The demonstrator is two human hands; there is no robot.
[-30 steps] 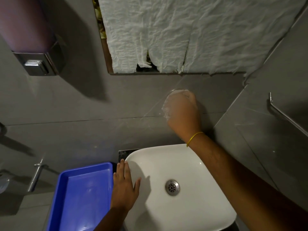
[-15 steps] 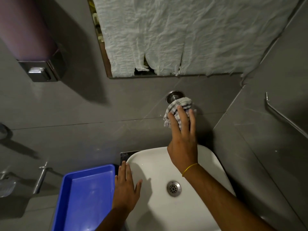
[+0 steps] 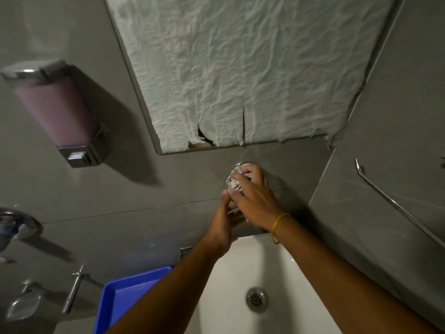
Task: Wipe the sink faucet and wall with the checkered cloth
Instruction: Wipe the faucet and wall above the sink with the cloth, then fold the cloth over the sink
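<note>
The checkered cloth (image 3: 233,182) is bunched against the round chrome faucet base (image 3: 243,164) on the grey tiled wall (image 3: 168,194). My right hand (image 3: 255,198), with a yellow band on its wrist, grips the cloth and presses it over the faucet, which is mostly hidden. My left hand (image 3: 222,225) has come up under the right hand and touches the lower part of the cloth and faucet; how firmly it grips is hidden. The white sink (image 3: 284,266) lies directly below, its drain (image 3: 256,298) in view.
A mirror covered with crumpled white paper (image 3: 240,68) hangs above the faucet. A pink soap dispenser (image 3: 57,112) is mounted at the left. A blue tray (image 3: 120,297) sits left of the sink. A metal rail (image 3: 397,206) runs along the right wall.
My left hand left the sink rim and rose to join the right hand at the faucet. The right hand closed the cloth around the faucet. The view tilted upward.
</note>
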